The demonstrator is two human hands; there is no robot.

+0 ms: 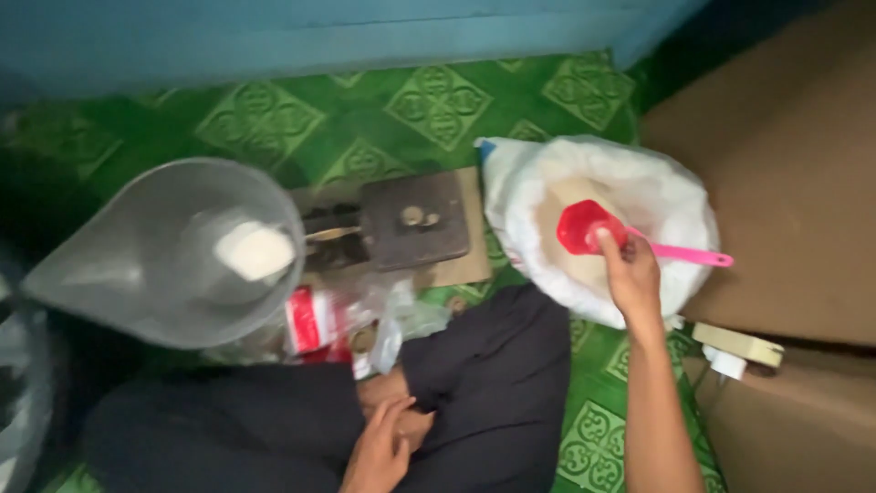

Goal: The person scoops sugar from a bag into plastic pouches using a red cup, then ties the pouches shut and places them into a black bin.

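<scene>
Green patterned floor covering (438, 105) carries everything, below a blue wall. Right hand (631, 274) has its fingers closed around a red scoop (584, 226) with a pink handle, held over pale grain inside an open white sack (657, 196). Left hand (379, 452) rests in the lap, fingers loosely spread, holding nothing. Left of the scoop sit a dark scale (415, 219) and a clear bag (182, 251). Risk, in my judgement: a tilted scoop would spill grain onto the floor. A red-and-white packet (315, 319) lies beyond the left fingers; a brown box (776, 137) stands right of the sack.
</scene>
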